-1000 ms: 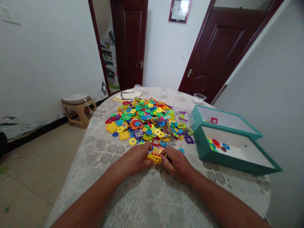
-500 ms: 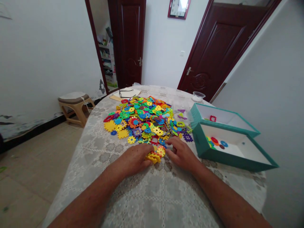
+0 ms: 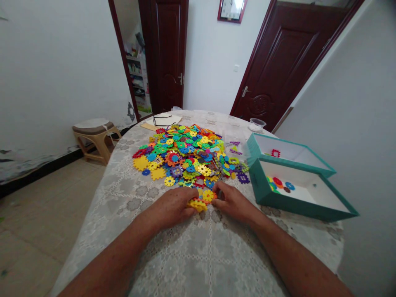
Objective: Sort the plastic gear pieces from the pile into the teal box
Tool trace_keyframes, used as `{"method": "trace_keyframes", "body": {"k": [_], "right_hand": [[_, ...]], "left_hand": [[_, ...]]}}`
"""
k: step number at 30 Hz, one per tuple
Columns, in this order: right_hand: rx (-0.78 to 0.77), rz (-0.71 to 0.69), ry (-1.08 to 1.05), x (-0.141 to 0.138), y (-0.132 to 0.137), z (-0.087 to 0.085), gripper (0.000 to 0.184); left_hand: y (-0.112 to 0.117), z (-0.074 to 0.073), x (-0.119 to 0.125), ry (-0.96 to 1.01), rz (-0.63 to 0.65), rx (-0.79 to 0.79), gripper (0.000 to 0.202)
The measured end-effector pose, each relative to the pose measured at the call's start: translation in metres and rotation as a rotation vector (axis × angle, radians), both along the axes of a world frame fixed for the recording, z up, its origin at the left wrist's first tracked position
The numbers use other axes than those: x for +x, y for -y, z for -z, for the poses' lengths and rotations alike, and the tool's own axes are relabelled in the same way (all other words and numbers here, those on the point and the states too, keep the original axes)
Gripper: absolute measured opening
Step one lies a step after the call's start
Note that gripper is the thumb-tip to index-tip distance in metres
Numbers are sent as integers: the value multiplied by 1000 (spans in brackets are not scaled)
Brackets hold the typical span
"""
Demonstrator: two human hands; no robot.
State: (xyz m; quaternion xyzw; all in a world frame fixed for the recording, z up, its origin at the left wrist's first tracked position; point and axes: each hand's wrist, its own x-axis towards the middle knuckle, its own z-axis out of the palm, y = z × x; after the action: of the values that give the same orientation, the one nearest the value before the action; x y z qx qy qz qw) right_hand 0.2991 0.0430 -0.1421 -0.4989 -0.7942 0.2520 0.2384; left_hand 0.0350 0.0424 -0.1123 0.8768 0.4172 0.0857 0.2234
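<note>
My left hand (image 3: 176, 205) is closed around yellow toothed building pieces (image 3: 198, 205), stacked or joined with some orange showing. Just beyond its fingertips is a yellow flower-shaped piece (image 3: 208, 195), its edge close to the other hand. My right hand (image 3: 232, 200) has thumb and fingers curled together beside that piece, pinching what looks like an orange piece whose shape is mostly hidden. Directly behind both hands rises a heap of colourful interlocking plastic pieces (image 3: 188, 150), flower-shaped, round and square.
Two teal boxes stand to the right: the nearer box (image 3: 306, 210) contains several discs, the farther box (image 3: 312, 154) a red square frame (image 3: 275, 153). Glasses (image 3: 163, 120) lie on papers at the back left. A clear plastic bowl (image 3: 257, 123) sits at the far right edge.
My right hand has closed its thumb and fingers near the flower-shaped piece. The left hand keeps its hold on the yellow pieces, tilted slightly. The view has shifted a little.
</note>
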Motion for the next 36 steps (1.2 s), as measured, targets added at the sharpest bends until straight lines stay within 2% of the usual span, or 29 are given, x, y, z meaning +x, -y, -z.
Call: {"method": "trace_keyframes", "body": {"k": [2, 4, 10, 18, 22, 30, 36], "right_hand": [[-37, -10, -39, -1, 2, -2, 12], [-10, -14, -29, -4, 5, -2, 14], [125, -141, 63, -14, 12, 0, 42], [96, -166, 4, -17, 12, -2, 30], [77, -217, -56, -18, 13, -3, 33], [80, -287, -65, -16, 13, -4, 30], [112, -249, -30, -16, 10, -1, 25]], "left_hand": [[-1, -2, -3, -5, 13, -6, 19], [-3, -3, -6, -8, 12, -2, 18], [-6, -2, -6, -39, -24, 14, 18], [-4, 0, 1, 35, 15, -4, 15], [-6, 0, -1, 87, 42, -48, 18], [-9, -1, -2, 131, 0, -139, 14], [-13, 0, -2, 139, -54, -165, 16]]}}
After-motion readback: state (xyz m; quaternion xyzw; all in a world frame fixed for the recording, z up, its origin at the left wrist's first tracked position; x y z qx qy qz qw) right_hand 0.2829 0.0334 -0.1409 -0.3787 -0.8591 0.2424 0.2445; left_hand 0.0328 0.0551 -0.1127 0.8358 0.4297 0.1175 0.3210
